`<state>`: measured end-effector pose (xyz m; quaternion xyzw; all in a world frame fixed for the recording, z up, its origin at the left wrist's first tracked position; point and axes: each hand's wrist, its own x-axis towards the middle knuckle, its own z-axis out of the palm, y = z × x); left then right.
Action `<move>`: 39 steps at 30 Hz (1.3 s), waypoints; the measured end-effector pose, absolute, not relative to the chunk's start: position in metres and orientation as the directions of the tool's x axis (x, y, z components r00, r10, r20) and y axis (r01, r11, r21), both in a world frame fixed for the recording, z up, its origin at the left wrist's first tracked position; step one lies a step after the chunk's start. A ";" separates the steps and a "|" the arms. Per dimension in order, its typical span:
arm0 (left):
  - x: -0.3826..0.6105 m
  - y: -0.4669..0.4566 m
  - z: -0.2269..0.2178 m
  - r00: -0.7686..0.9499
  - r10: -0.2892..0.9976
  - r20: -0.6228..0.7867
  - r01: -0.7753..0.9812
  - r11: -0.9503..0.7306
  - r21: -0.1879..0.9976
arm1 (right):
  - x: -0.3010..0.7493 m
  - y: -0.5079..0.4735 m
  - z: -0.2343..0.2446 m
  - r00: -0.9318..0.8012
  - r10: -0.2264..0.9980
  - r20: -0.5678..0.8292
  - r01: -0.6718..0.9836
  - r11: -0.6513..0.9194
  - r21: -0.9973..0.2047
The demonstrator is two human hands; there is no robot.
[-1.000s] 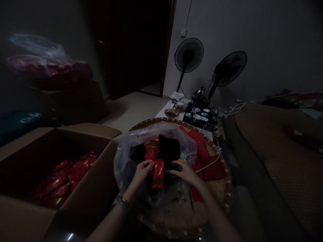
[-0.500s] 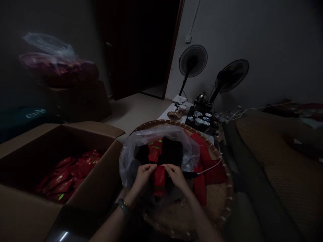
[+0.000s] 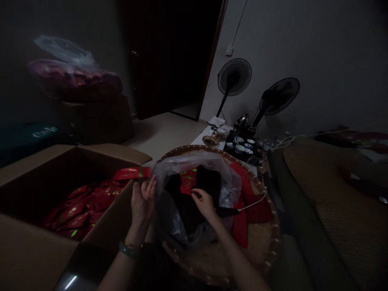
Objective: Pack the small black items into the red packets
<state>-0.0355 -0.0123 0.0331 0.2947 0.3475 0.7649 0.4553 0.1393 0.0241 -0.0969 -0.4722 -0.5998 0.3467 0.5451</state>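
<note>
My left hand [image 3: 143, 200] is raised over the near right rim of the cardboard box [image 3: 36, 169], with a red packet [image 3: 131, 173] at its fingertips, lying flat above the box edge. My right hand [image 3: 204, 201] reaches into the clear plastic bag [image 3: 169, 169] in the woven basket tray [image 3: 266, 238], fingers curled on the dark contents and red packets [image 3: 188, 182] inside. Many more red packets [image 3: 79, 206] fill the box bottom. The room is very dim.
More red packets [image 3: 251, 198] lie loose in the tray by a white cable. Behind it stand a tea set [image 3: 241, 145] on a low table and two standing fans [image 3: 235, 76]. A sofa [image 3: 333, 194] lies right; bagged goods sit on boxes [image 3: 91, 117] at the left.
My left hand has carried the red packet from in front of the bag leftward to the box's edge. My right hand let go of it and moved back into the bag.
</note>
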 end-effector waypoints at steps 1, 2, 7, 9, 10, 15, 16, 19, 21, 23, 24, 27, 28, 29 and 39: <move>-0.037 -0.012 0.040 -0.388 0.912 0.133 -0.520 -0.335 0.786 | 0.133 0.029 -0.097 -0.001 0.909 0.418 0.343 0.393 -0.853; -0.037 -0.013 0.044 -0.364 0.923 0.126 -0.528 -0.316 0.788 | 0.127 0.035 -0.098 -0.049 0.876 0.480 0.483 0.442 -0.756; -0.024 -0.022 0.026 -0.153 0.988 0.019 -0.438 -0.085 0.895 | 0.115 0.056 -0.095 -0.212 0.860 0.464 0.805 0.423 -0.416; -0.021 -0.022 0.015 -0.088 0.995 -0.045 -0.405 0.006 0.915 | 0.119 0.059 -0.094 -0.256 0.860 0.441 0.817 0.436 -0.376; -0.020 -0.021 0.011 -0.064 0.995 -0.077 -0.389 0.046 0.920 | 0.121 0.060 -0.093 -0.270 0.859 0.436 0.819 0.443 -0.366; -0.014 -0.017 0.004 -0.002 0.984 -0.176 -0.322 0.166 0.932 | 0.122 0.057 -0.092 -0.263 0.865 0.427 0.860 0.410 -0.302; -0.013 -0.017 0.003 -0.002 0.982 -0.187 -0.309 0.177 0.934 | 0.121 0.056 -0.092 -0.262 0.865 0.429 0.857 0.412 -0.308; -0.013 -0.019 0.002 -0.018 0.975 -0.221 -0.275 0.208 0.939 | 0.120 0.058 -0.094 -0.254 0.850 0.461 0.797 0.454 -0.398; -0.016 -0.019 -0.001 -0.039 0.971 -0.237 -0.258 0.220 0.941 | 0.122 0.061 -0.095 -0.227 0.843 0.487 0.753 0.469 -0.462; -0.019 -0.018 -0.005 -0.058 0.973 -0.224 -0.223 0.207 0.953 | 0.127 0.063 -0.095 -0.166 0.848 0.503 0.733 0.447 -0.512; -0.020 -0.017 -0.008 -0.066 0.977 -0.201 -0.188 0.186 0.964 | 0.129 0.063 -0.094 -0.124 0.852 0.509 0.732 0.425 -0.532; -0.019 -0.015 -0.013 -0.085 0.996 0.000 0.029 0.003 1.000 | 0.137 0.057 -0.090 0.103 0.870 0.482 0.620 0.323 -0.715; -0.017 -0.015 -0.014 -0.067 0.992 0.107 0.133 -0.097 0.986 | 0.139 0.053 -0.088 0.188 0.880 0.437 0.499 0.297 -0.814; -0.014 -0.015 -0.014 -0.031 0.975 0.219 0.240 -0.205 0.949 | 0.140 0.047 -0.086 0.253 0.897 0.363 0.332 0.272 -0.903; 0.003 -0.015 -0.027 0.220 0.939 0.264 0.510 -0.341 0.790 | 0.148 -0.009 -0.072 0.180 0.983 0.042 -0.329 0.100 -0.939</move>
